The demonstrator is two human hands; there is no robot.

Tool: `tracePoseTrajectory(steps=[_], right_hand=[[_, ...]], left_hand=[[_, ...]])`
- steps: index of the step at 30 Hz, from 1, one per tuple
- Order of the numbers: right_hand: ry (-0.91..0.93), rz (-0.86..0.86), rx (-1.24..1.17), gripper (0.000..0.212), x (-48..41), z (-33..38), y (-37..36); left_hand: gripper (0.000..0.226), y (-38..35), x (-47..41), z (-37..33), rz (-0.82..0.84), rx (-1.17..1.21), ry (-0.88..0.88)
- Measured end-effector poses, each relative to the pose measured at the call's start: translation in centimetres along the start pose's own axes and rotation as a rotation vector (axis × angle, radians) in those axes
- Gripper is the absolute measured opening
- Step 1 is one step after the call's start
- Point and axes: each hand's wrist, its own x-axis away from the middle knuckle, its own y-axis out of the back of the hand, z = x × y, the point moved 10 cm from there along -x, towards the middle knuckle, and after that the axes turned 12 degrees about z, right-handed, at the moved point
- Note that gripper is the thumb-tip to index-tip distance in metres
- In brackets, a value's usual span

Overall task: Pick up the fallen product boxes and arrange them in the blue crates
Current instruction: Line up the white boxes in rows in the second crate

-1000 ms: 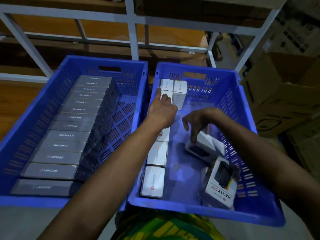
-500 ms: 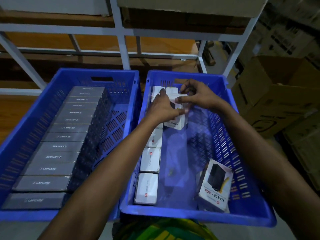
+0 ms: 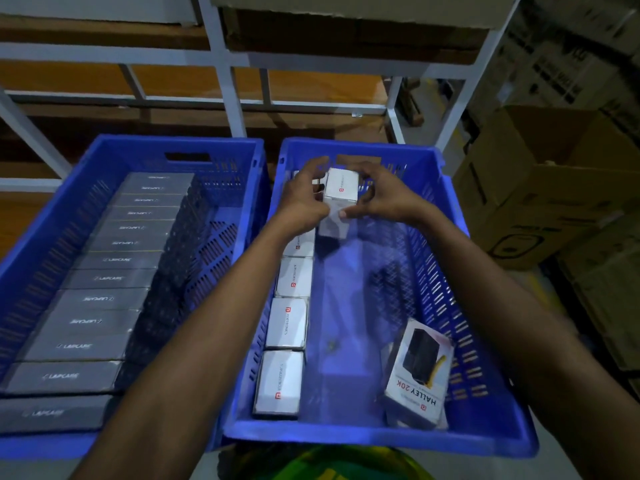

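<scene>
White box [image 3: 341, 192] held between left hand [image 3: 302, 201] and right hand [image 3: 389, 199], fingers curled round it.

One wide-angle camera, worn on the head, looked forward and down from close above the left crate [image 3: 121, 143] and the right crate [image 3: 381, 439], which filled the frame; a metal rack [image 3: 225, 84] stood beyond.

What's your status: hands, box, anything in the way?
Left hand, right hand both gripping one white box, far end of right crate. Row of white boxes along its left wall. HALLEY 20K box loose near-right, clear of hands.
</scene>
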Motion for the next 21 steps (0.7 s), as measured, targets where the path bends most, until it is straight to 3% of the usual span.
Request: tracePoseTrajectory(steps=[3, 5, 7, 10, 14, 19, 21], right_hand=[[-0.034, 0.014, 0.170, 0.080, -1.0, -0.2, -1.3], [-0.074, 0.034, 0.280, 0.087, -1.5, -0.7, -2.4], [-0.090, 0.066, 0.353, 0.094, -1.8, -1.4, -3.5], [-0.104, 0.075, 0.408, 0.097, -2.0, -2.3, -4.6], [-0.085, 0.014, 0.534, 0.094, -1.3, -1.3, -5.8], [-0.185, 0.005, 0.631, 0.117, -0.7, 1.2, -6.0], [-0.221, 0.059, 0.654, 0.116, 0.4, 2.4, -5.9]], left_hand=[[0.069, -0.2, 0.4, 0.3, -0.005, -0.152, 0.033], [0.066, -1.0, 0.6, -0.1, 0.058, -0.388, 0.047], [0.062, -2.9, 0.9, -0.1, 0.202, -0.708, 0.055], [0.075, -5.1, 2.0, 2.4, 0.442, -1.079, 0.191], [0.077, -5.9, 2.5, 4.3, 0.539, -1.220, 0.305], [0.079, -5.7, 2.2, 4.2, 0.458, -1.165, 0.207], [0.081, -5.3, 2.2, 3.2, 0.413, -1.084, 0.145]])
